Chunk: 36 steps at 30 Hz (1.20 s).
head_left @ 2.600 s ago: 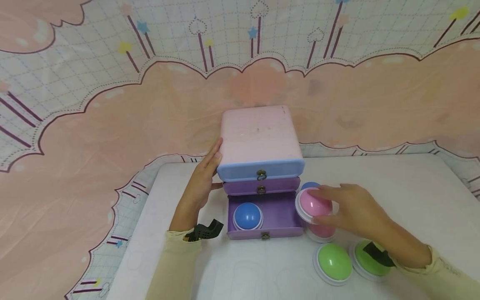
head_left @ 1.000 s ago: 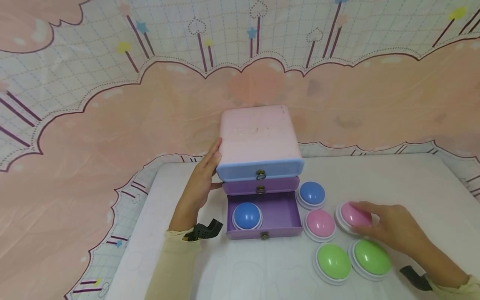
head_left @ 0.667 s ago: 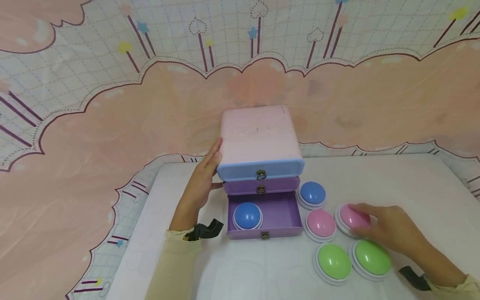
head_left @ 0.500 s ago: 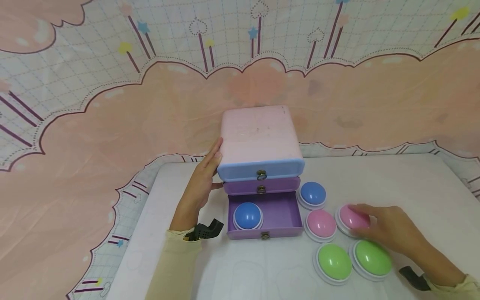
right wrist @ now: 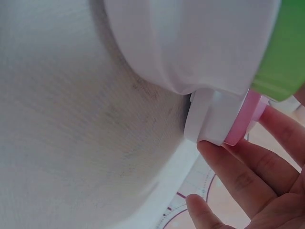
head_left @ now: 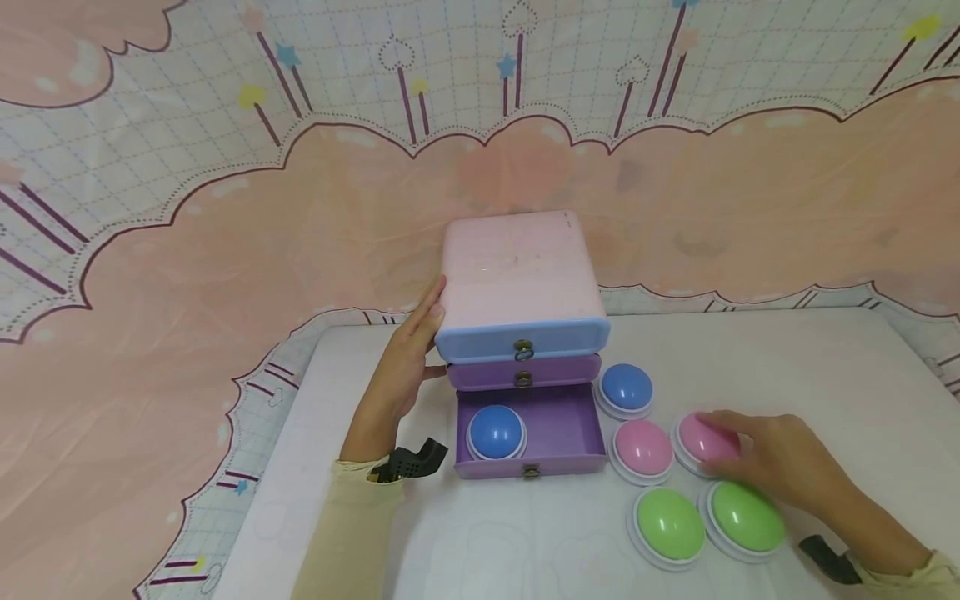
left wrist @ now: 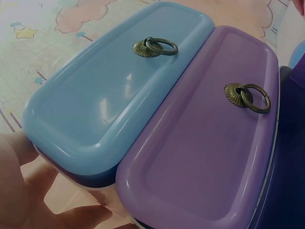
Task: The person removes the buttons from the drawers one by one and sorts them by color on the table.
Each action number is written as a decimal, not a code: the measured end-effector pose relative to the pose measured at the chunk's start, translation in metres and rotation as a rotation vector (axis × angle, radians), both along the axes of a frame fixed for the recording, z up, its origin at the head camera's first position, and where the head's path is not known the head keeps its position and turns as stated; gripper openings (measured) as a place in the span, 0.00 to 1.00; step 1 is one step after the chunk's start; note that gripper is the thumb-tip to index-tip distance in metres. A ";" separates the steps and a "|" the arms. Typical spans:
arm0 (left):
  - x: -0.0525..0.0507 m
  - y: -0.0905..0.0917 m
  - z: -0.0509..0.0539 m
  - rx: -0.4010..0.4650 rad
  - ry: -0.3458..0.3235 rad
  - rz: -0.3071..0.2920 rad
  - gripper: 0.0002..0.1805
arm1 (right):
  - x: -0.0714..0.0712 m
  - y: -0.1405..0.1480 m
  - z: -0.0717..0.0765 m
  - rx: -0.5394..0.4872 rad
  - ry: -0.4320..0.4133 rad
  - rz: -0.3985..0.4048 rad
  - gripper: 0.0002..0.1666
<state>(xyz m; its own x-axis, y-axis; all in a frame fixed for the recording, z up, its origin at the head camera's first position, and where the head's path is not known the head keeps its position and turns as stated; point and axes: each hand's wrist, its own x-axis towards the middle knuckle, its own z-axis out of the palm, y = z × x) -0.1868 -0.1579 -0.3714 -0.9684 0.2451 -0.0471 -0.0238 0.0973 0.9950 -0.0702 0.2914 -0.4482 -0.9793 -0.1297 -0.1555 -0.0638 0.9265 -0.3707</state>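
My right hand (head_left: 787, 458) has fingers and thumb around a pink dome-topped button (head_left: 705, 437) with a white base, standing on the table. The right wrist view shows fingertips against its white base (right wrist: 212, 117). My left hand (head_left: 401, 367) rests along the left side of a small drawer chest (head_left: 517, 267) with a pink top. The chest's blue top drawer (head_left: 480, 342) looks closed, and the purple drawer below (head_left: 483, 375) juts out slightly. Its lowest purple drawer (head_left: 566, 425) is pulled out, with a blue dome button (head_left: 495, 432) inside at the left.
Right of the chest stand another blue button (head_left: 626, 387), a second pink one (head_left: 642, 446) and two green ones (head_left: 670, 523), close together. They sit on a white table (head_left: 495, 542). A patterned cloth (head_left: 300, 250) hangs behind the chest.
My right hand has carried the pink button from beside the open drawer rightward and down onto the table. For the last second it has hardly moved. My left hand stays on the chest.
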 end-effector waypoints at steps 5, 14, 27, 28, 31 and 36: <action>0.000 0.000 -0.001 -0.004 0.000 0.001 0.26 | 0.001 -0.001 -0.001 0.007 0.007 0.002 0.49; 0.000 0.000 -0.001 -0.008 0.006 -0.001 0.26 | -0.001 0.000 0.000 0.000 -0.028 0.005 0.49; 0.000 0.000 -0.001 -0.006 -0.001 0.004 0.26 | -0.006 0.002 0.007 -0.053 -0.039 0.023 0.43; 0.000 0.000 -0.001 -0.006 -0.001 0.005 0.26 | -0.007 0.002 0.009 -0.051 -0.029 0.030 0.42; 0.000 0.000 0.000 -0.008 -0.002 0.006 0.26 | -0.009 -0.002 0.015 -0.052 0.009 0.050 0.40; -0.001 0.001 0.000 -0.009 -0.002 0.006 0.26 | -0.010 -0.015 0.027 -0.078 0.069 0.077 0.36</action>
<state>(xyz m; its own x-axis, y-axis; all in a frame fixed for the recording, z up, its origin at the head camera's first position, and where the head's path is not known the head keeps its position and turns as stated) -0.1874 -0.1573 -0.3712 -0.9696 0.2393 -0.0515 -0.0265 0.1063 0.9940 -0.0804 0.2767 -0.4212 -0.9740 -0.2140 -0.0747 -0.1616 0.8866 -0.4334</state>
